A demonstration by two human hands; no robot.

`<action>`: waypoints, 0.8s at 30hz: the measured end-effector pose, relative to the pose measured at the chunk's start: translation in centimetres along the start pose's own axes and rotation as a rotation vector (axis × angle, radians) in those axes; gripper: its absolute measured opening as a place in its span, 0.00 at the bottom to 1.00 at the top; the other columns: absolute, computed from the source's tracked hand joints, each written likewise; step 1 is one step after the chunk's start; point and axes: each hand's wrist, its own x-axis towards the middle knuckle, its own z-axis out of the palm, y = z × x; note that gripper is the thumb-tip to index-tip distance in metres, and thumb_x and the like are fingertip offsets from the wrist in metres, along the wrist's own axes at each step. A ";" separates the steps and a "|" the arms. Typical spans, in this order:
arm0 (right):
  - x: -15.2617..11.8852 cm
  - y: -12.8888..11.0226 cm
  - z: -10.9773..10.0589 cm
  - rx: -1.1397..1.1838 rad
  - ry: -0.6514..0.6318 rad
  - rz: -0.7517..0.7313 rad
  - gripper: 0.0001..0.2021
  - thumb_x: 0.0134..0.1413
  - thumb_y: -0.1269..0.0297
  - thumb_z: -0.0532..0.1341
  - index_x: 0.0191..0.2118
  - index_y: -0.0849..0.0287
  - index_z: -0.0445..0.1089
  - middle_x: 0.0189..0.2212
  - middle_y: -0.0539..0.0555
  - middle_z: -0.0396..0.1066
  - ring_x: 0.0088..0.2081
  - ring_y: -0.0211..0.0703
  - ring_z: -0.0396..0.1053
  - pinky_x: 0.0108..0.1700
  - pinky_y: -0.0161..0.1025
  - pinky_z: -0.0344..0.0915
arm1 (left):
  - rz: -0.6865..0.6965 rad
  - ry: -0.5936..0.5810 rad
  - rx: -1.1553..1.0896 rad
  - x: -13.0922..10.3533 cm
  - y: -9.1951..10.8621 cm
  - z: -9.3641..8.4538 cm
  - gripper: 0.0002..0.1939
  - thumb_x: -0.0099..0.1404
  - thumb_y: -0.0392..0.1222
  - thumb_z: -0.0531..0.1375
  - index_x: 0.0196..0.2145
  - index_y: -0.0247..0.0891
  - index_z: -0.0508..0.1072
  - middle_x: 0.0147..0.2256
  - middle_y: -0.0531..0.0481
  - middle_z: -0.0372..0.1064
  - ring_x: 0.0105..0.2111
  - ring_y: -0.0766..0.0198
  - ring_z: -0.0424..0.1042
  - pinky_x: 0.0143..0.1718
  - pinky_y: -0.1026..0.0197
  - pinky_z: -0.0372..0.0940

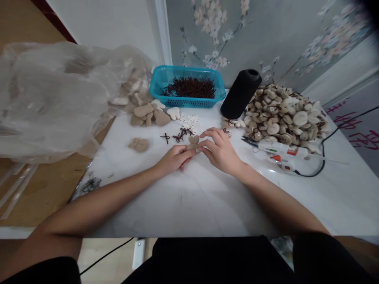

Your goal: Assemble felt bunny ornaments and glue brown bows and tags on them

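A small beige fabric flower [194, 140] is held over the table just in front of me. My left hand [177, 158] pinches its lower edge between thumb and fingers. From the other side, my right hand [221, 152] grips its right edge with bent fingertips; whether something small is under them is hidden. Just beyond the hands lie dark brown bows [179, 137] and a scatter of small white tags [190, 121]. Another beige fabric flower [137, 144] rests flat to the left.
A blue basket [220, 85] of brown bows stands at the back beside a black cylinder [241, 94]. Finished-looking beige pieces [284, 112] are heaped at right, near a glue gun [280, 150] and dark-tipped pliers [249, 141]. Loose beige shapes [148, 113] spill beside a plastic bag [56, 102].
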 end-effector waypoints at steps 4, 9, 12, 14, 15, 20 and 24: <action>-0.2 0.1 0.2 0.058 0.030 0.037 0.04 0.59 0.66 0.55 0.38 0.54 0.67 0.47 0.57 0.65 0.51 0.52 0.58 0.50 0.51 0.57 | -0.021 -0.013 -0.010 -0.1 0.1 0.1 0.17 0.60 0.51 0.58 0.22 0.35 0.64 0.15 0.58 0.54 0.14 0.73 0.57 0.14 0.69 0.59; -0.4 0.0 0.7 0.382 0.169 0.286 0.09 0.57 0.60 0.57 0.41 0.54 0.60 0.44 0.57 0.64 0.46 0.47 0.63 0.45 0.46 0.62 | -0.025 -0.016 -0.023 0.0 0.0 0.0 0.17 0.60 0.52 0.58 0.23 0.35 0.65 0.15 0.58 0.55 0.15 0.72 0.57 0.15 0.69 0.60; -0.2 0.1 0.9 0.795 0.132 0.552 0.17 0.51 0.55 0.62 0.40 0.53 0.53 0.45 0.56 0.66 0.39 0.41 0.67 0.37 0.40 0.63 | -0.023 -0.019 -0.020 0.0 -0.2 0.0 0.18 0.60 0.52 0.58 0.23 0.35 0.65 0.15 0.57 0.55 0.16 0.72 0.58 0.15 0.69 0.60; -0.1 0.2 1.0 1.056 0.035 0.680 0.22 0.46 0.54 0.65 0.38 0.52 0.50 0.42 0.53 0.69 0.35 0.38 0.68 0.35 0.37 0.63 | -0.023 -0.026 -0.015 -0.1 -0.2 0.0 0.17 0.61 0.52 0.57 0.23 0.35 0.65 0.16 0.57 0.55 0.16 0.72 0.58 0.15 0.69 0.60; -0.1 0.2 1.0 1.147 -0.004 0.719 0.24 0.44 0.55 0.66 0.37 0.52 0.49 0.39 0.51 0.71 0.33 0.37 0.68 0.34 0.37 0.62 | -0.023 -0.029 -0.012 -0.1 -0.2 0.0 0.17 0.61 0.52 0.57 0.24 0.35 0.65 0.16 0.57 0.55 0.16 0.73 0.57 0.16 0.69 0.60; -0.1 0.2 1.4 1.255 -0.055 0.731 0.27 0.41 0.58 0.68 0.36 0.52 0.47 0.23 0.42 0.71 0.26 0.35 0.65 0.31 0.35 0.60 | -0.021 -0.035 0.000 -0.3 -0.1 0.1 0.17 0.62 0.52 0.57 0.25 0.34 0.67 0.16 0.57 0.56 0.16 0.73 0.57 0.16 0.70 0.59; 0.0 -0.1 1.3 1.232 -0.032 0.743 0.27 0.41 0.57 0.68 0.36 0.52 0.46 0.22 0.42 0.70 0.24 0.35 0.65 0.30 0.35 0.60 | -0.013 -0.033 -0.009 -0.3 -0.3 0.1 0.17 0.62 0.52 0.56 0.26 0.34 0.67 0.16 0.57 0.57 0.17 0.73 0.58 0.17 0.70 0.58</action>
